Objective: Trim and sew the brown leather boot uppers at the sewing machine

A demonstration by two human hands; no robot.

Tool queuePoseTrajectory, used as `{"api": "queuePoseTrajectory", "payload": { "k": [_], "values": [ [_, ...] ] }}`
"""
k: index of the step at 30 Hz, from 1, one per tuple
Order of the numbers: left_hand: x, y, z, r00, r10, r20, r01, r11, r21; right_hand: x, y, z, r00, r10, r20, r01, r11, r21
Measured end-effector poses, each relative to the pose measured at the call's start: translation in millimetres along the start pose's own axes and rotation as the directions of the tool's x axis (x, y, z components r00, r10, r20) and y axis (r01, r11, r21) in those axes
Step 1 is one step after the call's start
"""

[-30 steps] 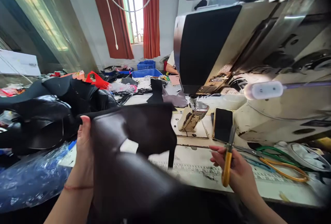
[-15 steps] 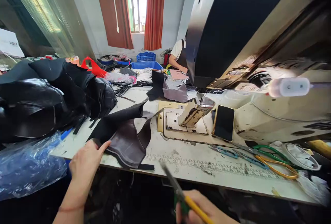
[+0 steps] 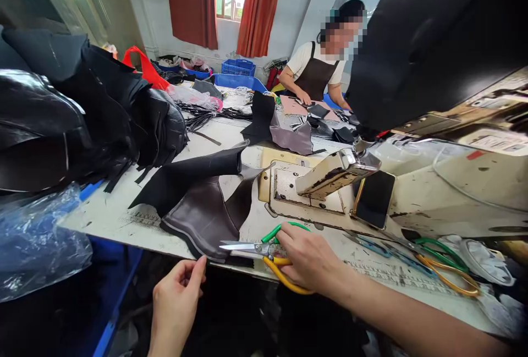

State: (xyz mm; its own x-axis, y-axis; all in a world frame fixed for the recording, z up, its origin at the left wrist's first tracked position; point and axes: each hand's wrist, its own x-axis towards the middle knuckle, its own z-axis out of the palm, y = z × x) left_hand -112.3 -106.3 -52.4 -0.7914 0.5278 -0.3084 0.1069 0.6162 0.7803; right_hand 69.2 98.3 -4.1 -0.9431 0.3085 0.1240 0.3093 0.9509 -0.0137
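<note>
My right hand (image 3: 307, 258) grips a pair of scissors (image 3: 245, 246) with one green and one yellow handle. Their blades point left, slightly apart, over the lower edge of a dark brown leather piece (image 3: 202, 211) with a black lining that lies at the table's front edge. Just below that edge, my left hand (image 3: 179, 291) is closed with thumb and finger pinched near the blade tips; what sits in the pinch, if anything, is too small to make out. A black strip (image 3: 241, 262) lies beneath the blades.
Right of the leather piece stands a sewing machine arm (image 3: 330, 178). A phone (image 3: 374, 200) leans by its base, with more scissors (image 3: 447, 274) at the right. Stacked black leather pieces (image 3: 111, 109) fill the left side. A co-worker (image 3: 319, 68) sits across the table.
The scissors have come up from below the table edge to the leather piece. My left hand has let go of the leather's left corner and moved right, near the blades.
</note>
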Motion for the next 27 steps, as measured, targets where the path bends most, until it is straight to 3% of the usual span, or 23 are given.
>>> {"api": "queuePoseTrajectory", "payload": {
  "k": [2,3,4,6,7,8,11,14,27],
  "values": [
    [-2,0,1.6,0.970,0.202,-0.133,-0.197,0.979,0.047,-1,4,3,0.997,-0.066,-0.028,0.064,0.995,-0.072],
    [-2,2,1.3,0.901,0.380,-0.208,-0.366,0.925,0.105,-2,5,3,0.995,-0.097,-0.037,0.093,0.991,-0.092],
    [-1,4,0.1,0.785,0.563,-0.258,-0.535,0.827,0.174,-4,6,2,0.991,-0.128,-0.039,0.123,0.987,-0.104],
    [4,9,-3.9,0.542,0.810,-0.222,-0.772,0.585,0.250,-7,7,-1,0.983,-0.178,-0.046,0.171,0.977,-0.124],
    [8,12,-6.2,0.469,0.869,-0.159,-0.829,0.495,0.259,-8,8,-2,0.979,-0.198,-0.057,0.189,0.973,-0.135],
    [13,14,-8.5,0.429,0.899,-0.090,-0.859,0.437,0.265,-9,8,-2,0.974,-0.215,-0.074,0.202,0.968,-0.149],
    [24,17,-13.9,0.385,0.921,0.064,-0.898,0.358,0.254,-9,8,-2,0.963,-0.240,-0.125,0.215,0.960,-0.181],
    [30,19,-17.1,0.370,0.922,0.113,-0.914,0.338,0.226,-9,10,-2,0.962,-0.244,-0.126,0.220,0.959,-0.176],
    [35,18,-20.7,0.379,0.916,0.131,-0.917,0.353,0.186,1,6,0,0.951,-0.277,-0.134,0.246,0.947,-0.208]
  ]
}}
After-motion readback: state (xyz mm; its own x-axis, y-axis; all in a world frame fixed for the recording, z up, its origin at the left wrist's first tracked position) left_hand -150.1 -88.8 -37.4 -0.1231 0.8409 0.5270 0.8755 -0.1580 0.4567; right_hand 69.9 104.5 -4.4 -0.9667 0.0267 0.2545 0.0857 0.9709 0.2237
